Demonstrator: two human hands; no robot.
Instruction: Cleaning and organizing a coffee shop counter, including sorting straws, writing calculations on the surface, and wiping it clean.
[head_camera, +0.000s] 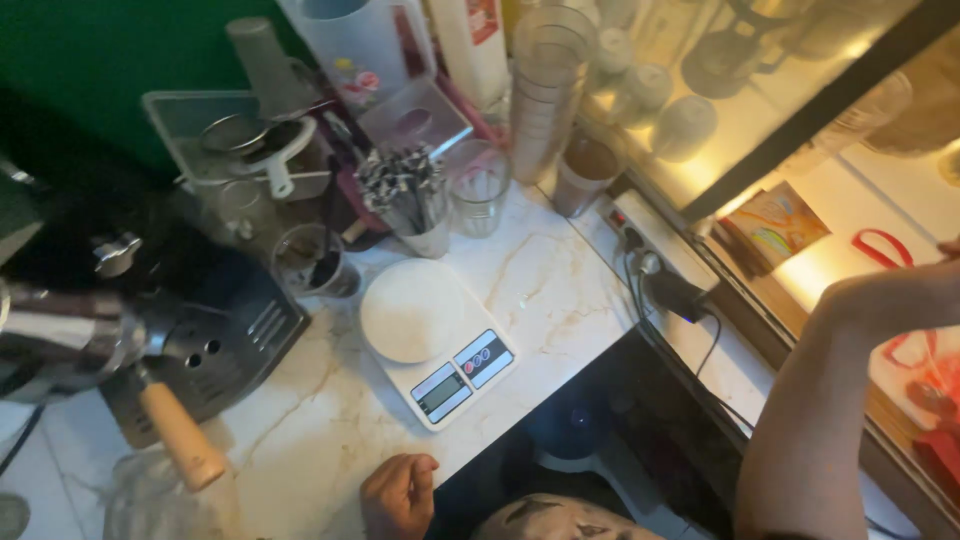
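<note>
Head view: left hand (398, 495), loosely curled and empty, rests on tabletop (560, 290) edge just below scale (437, 340); right hand out of frame.

Veined marble counter (560, 290), green wall (90, 60), perhaps a lit glass cabinet (760, 110).

Just ahead of my left hand (398, 492): one white kitchen scale (436, 340), one wooden-handled portafilter (180, 435), one cup of straws (410, 205), one clear glass (478, 190), one stack of plastic cups (545, 95), one power strip (645, 245).
</note>
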